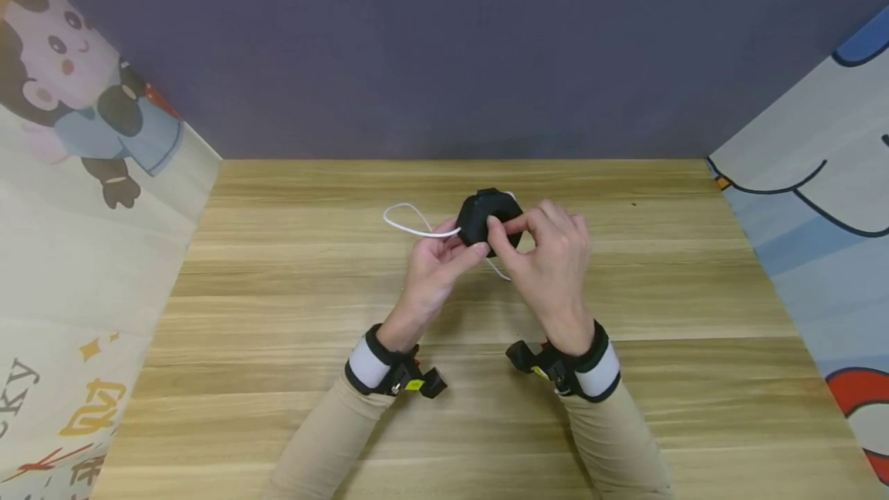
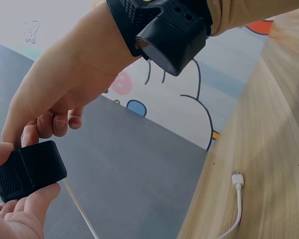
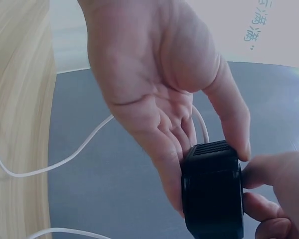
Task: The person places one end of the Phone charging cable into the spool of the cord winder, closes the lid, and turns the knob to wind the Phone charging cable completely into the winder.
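Note:
A black octagonal case with a round hollow in its face point(image 1: 475, 216) is held up above the table, and a white USB cable point(image 1: 410, 230) comes out of it. My left hand point(image 1: 434, 265) grips the case by its left and lower side, thumb in front and fingers behind. With thumb and index finger my right hand point(image 1: 552, 253) pinches the right part of its rim, the thumb reaching into the hollow. The left wrist view shows the case point(image 2: 42, 162) from its edge, with the cable's USB plug point(image 2: 237, 179) apart from both hands. What lies inside the hollow is hidden.
Beneath the hands spreads a wood-grain table point(image 1: 292, 292). A dark grey panel point(image 1: 444, 52) stands along its back edge. Cartoon-printed sheets flank it on the left point(image 1: 83, 238) and right point(image 1: 812, 199). Each wrist carries a strapped camera.

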`<state>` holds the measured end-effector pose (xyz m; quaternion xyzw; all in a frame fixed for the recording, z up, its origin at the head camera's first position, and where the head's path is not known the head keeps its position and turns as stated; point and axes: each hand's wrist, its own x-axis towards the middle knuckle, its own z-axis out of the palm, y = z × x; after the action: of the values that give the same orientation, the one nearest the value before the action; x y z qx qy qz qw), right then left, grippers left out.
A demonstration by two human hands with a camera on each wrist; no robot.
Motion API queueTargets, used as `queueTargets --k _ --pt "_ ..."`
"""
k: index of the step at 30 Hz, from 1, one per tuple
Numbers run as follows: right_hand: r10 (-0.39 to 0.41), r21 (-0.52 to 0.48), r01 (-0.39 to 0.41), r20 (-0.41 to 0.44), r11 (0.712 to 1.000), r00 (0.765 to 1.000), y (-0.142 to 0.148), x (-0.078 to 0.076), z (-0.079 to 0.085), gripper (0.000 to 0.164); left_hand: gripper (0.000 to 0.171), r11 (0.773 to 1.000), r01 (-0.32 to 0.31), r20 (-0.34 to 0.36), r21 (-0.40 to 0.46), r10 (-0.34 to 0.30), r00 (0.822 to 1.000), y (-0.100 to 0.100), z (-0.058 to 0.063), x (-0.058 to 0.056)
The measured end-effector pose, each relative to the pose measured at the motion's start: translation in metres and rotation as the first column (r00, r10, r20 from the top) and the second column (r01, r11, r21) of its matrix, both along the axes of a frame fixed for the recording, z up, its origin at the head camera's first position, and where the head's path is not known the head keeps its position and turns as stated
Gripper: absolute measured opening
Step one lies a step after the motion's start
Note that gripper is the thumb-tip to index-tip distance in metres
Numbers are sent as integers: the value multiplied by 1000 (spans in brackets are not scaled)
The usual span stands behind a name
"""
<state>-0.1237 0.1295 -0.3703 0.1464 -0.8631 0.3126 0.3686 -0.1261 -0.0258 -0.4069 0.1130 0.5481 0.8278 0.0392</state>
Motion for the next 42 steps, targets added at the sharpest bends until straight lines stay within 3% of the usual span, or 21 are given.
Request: queueTargets --k 26,36,42 --pt "-38 -139 51 91 989 995 -9 5 -2 32 50 999 -18 -28 -51 16 999 6 -1 6" --pt "22 -203 -6 76 979 997 -7 3 -2 32 49 998 -32 -24 -47 31 999 8 -2 8" --pt "45 -186 -31 72 982 996 -6 2 -2 32 47 998 -44 -36 -50 43 998 7 -3 6"
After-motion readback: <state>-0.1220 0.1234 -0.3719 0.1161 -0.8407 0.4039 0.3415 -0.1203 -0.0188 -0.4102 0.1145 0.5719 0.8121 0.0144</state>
